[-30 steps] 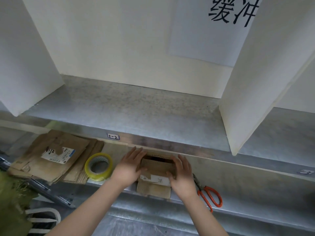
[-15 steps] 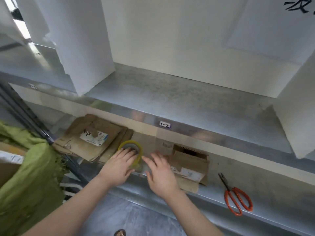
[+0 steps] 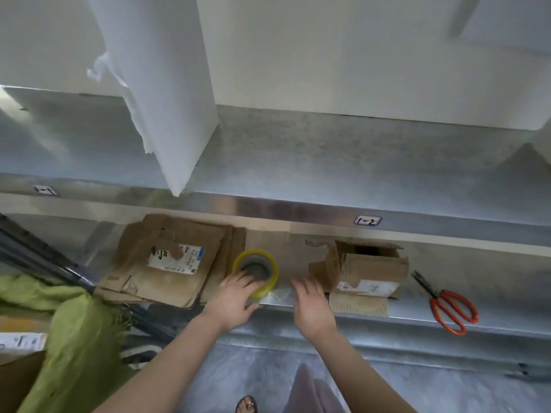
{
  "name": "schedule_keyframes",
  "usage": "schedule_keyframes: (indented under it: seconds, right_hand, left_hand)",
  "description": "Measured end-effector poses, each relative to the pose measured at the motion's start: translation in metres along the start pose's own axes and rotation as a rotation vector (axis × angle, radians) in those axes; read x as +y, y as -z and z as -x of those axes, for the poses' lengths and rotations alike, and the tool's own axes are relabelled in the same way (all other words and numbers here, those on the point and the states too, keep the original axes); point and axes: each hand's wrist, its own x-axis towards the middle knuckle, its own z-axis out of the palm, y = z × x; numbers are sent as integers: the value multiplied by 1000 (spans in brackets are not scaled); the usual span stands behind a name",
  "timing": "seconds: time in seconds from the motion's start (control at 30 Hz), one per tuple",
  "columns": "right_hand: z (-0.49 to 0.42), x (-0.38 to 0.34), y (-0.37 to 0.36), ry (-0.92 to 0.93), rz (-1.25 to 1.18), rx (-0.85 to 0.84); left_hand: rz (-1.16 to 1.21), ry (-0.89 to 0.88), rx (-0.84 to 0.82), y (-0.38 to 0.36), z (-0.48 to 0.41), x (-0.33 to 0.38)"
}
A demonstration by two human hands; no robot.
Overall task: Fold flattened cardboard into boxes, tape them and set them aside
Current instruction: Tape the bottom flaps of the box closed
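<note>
On the shelf's (image 3: 501, 272) front edge, the left hand (image 3: 235, 299) curls over the tape's (image 3: 256, 268) near rim. The right hand (image 3: 313, 305) hangs open and empty beside the box (image 3: 366, 269). The half-folded box is unheld and overhangs the edge, so a stray knock may tip it off.

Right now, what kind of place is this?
Likely a warehouse packing station: galvanised metal shelving with numbered bay labels, a stack of flattened brown cardboard, plus a yellow roll of packing tape and orange-handled scissors laid out for boxing.
</note>
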Motion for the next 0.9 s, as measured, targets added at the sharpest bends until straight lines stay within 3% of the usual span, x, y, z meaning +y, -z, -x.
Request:
schedule_keyframes:
  seconds: [0.27,0.5,0.63,0.73,0.9]
  right_hand:
    - [-19,9,-7,4,4,-89]
    - [-18,6,-2,-4,-49,-19]
    - [-12,-1,4,-88,-222,144]
    - [-6,-9,16,-122,-372,187]
    - [14,-5,42,-175,-516,200]
  left_hand:
    - [64,-45,110,-4,-11,-13]
    - [142,-31,122,1,-13,-16]
    - [273,-57,155,28,-10,-15]
    - [373,-46,126,54,-7,-5]
    - [322,-50,-83,70,-2,7]
